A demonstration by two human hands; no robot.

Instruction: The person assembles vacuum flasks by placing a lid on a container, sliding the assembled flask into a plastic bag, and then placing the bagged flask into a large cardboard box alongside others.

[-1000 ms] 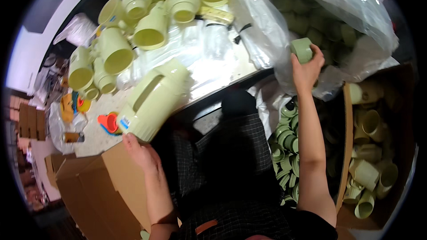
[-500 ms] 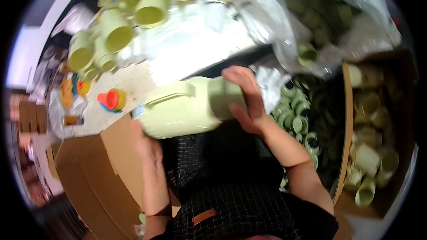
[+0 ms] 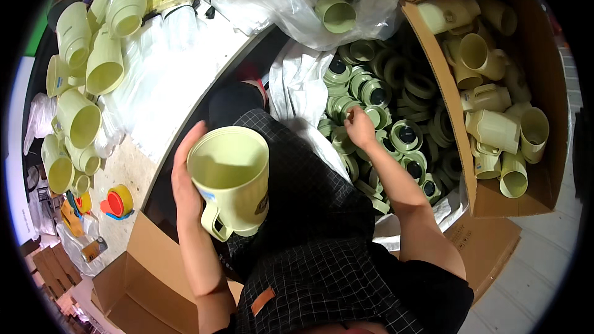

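Worktable (image 3: 133, 164), hands (image 3: 187, 188) apart, jug (image 3: 238, 195) held, green lids (image 3: 406, 136)

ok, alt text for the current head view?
A person's left hand holds a pale green handled jug, open end up, while the right hand reaches into a white sack of green round parts. Similar containers lie in a cardboard box at right and on a table at left.

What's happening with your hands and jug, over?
Left grip holding pale-green thermos shell, open end up. Right grip at pile of green lids and rings; hold unclear. Cardboard box stands just right of that pile.
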